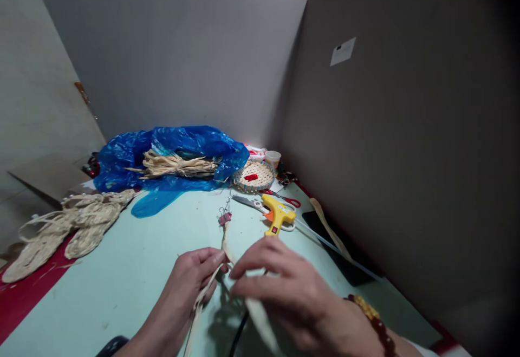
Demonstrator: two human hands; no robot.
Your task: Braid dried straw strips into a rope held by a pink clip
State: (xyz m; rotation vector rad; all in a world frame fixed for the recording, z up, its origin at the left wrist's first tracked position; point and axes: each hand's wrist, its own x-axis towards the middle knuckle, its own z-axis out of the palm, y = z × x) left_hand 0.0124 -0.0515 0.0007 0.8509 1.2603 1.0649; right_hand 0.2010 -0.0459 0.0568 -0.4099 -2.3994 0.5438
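Observation:
Both my hands work a pale straw braid [225, 240] over a light green table [134, 270]. My left hand [195, 278] pinches the strands near its lower end, fingers closed. My right hand [280, 286], with a beaded bracelet on its wrist, pinches the same braid from the right, and a wide pale strip trails below it. A pink binder clip [225, 218] holds the braid's far end on the table.
A yellow glue gun [278, 216] and scissors [260, 201] lie just beyond. A round woven tray [254, 176] and a blue plastic bag [170, 156] with raffia sit at the back. Woven straw sandals [69, 227] lie at left. Grey partitions close the back and right.

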